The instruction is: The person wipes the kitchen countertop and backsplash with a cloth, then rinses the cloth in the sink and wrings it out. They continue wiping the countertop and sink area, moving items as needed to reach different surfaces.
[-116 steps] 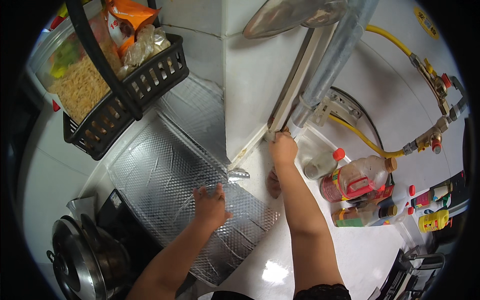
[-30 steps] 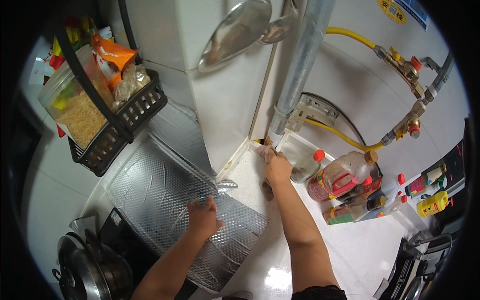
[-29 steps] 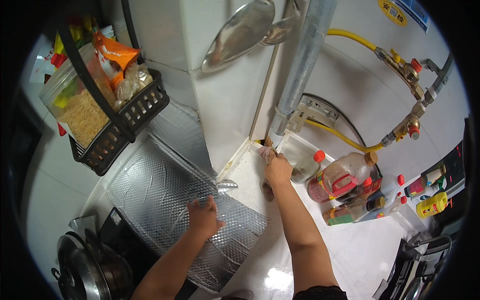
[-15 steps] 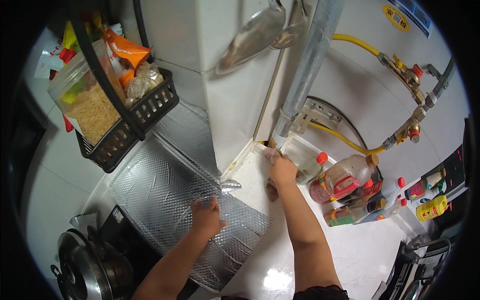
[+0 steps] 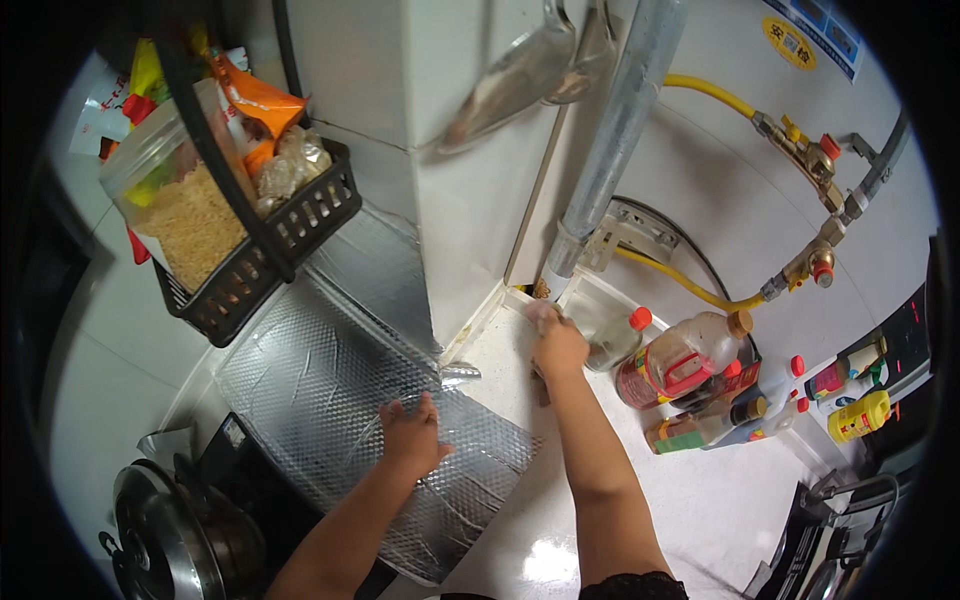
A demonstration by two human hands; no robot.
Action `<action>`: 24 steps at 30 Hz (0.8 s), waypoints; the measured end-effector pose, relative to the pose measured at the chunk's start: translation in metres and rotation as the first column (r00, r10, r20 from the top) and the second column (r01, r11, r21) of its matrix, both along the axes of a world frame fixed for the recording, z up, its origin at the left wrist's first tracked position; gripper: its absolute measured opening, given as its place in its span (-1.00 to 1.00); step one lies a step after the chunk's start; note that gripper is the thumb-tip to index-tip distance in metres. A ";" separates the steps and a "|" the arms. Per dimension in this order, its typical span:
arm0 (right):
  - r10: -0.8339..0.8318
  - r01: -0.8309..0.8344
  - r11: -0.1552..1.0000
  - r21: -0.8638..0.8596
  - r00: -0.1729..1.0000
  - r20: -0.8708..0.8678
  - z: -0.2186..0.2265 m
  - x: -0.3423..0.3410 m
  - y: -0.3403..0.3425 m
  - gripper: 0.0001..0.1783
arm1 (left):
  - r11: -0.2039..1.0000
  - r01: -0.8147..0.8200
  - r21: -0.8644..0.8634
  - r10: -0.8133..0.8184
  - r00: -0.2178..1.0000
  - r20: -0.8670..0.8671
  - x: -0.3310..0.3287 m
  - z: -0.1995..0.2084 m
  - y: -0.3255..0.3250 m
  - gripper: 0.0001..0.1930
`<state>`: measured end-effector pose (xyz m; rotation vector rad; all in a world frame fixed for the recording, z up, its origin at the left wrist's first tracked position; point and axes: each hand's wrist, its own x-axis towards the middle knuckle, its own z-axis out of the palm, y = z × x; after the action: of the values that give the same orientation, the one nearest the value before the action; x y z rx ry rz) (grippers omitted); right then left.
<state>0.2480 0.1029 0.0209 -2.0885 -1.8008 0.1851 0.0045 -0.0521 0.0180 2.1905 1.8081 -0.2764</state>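
My left hand (image 5: 410, 437) rests on a silver embossed foil sheet (image 5: 330, 400), its fingers spread. At the far corner of the white countertop (image 5: 520, 520), my right hand (image 5: 560, 345) is closed on a crumpled brownish rag (image 5: 541, 388), mostly hidden beneath the hand and wrist. That hand is beside the foot of a grey metal pipe (image 5: 612, 140). A clear bottle with a red cap (image 5: 612, 345) stands just to its right.
Several sauce and oil bottles (image 5: 680, 360) crowd the right side. A black basket (image 5: 275, 250) holding food packs overhangs the foil. Metal ladles (image 5: 520, 75) hang above; a yellow gas hose (image 5: 690, 290) runs along the wall. A lidded pot (image 5: 165, 535) sits lower left.
My right hand has shifted slightly toward me and left along the corner, and less of the rag shows. My left hand stays on the foil.
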 end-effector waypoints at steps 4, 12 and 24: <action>-0.075 0.080 0.994 -0.079 0.995 0.060 0.005 0.025 -0.027 -0.65 | 1.000 -0.001 0.024 0.000 1.000 0.023 0.002 -0.007 0.000 -0.16; 0.189 -0.179 0.982 0.061 0.929 -0.317 -0.025 -0.036 0.040 -0.56 | 0.990 0.040 0.132 -0.042 0.999 0.018 0.008 -0.019 -0.003 -0.17; 0.203 -0.208 0.971 0.120 0.978 0.055 -0.003 -0.077 0.006 -0.55 | 0.997 0.040 0.060 -0.041 0.999 0.007 0.011 -0.008 -0.001 -0.15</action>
<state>0.1710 0.1085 0.0182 -1.8330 -1.9996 0.0801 0.0158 -0.0535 0.0097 2.2675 1.7914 -0.2248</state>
